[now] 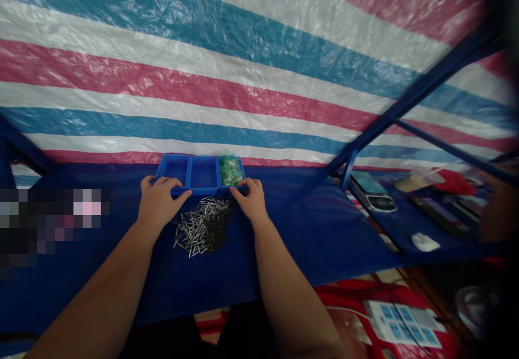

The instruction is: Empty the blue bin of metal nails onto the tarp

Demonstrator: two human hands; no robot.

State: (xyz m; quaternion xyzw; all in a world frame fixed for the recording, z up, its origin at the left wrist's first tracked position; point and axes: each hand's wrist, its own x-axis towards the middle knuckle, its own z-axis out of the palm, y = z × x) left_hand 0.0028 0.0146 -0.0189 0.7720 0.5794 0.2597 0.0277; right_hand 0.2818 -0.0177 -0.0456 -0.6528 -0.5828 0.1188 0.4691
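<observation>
A row of blue plastic bins [204,173] stands at the back of the blue table, against the striped sheet. Bare blue floors show in the left and middle bins. Clear and green plastic packets [231,171] fill the right one. My left hand [160,199] grips the near rim at the row's left end, thumb along the front. At the right end, my right hand [252,199] pinches the near corner of the bin with the packets. Between my hands, just in front of the bins, lies a loose pile of shiny metal nails [203,226].
Red, white and blue striped sheeting [227,88] hangs behind the table [312,234]. Blue frame bars [389,105] rise at the right. Beyond them are a digital scale [375,199] and a person's arm [500,202]. The far left is pixelated.
</observation>
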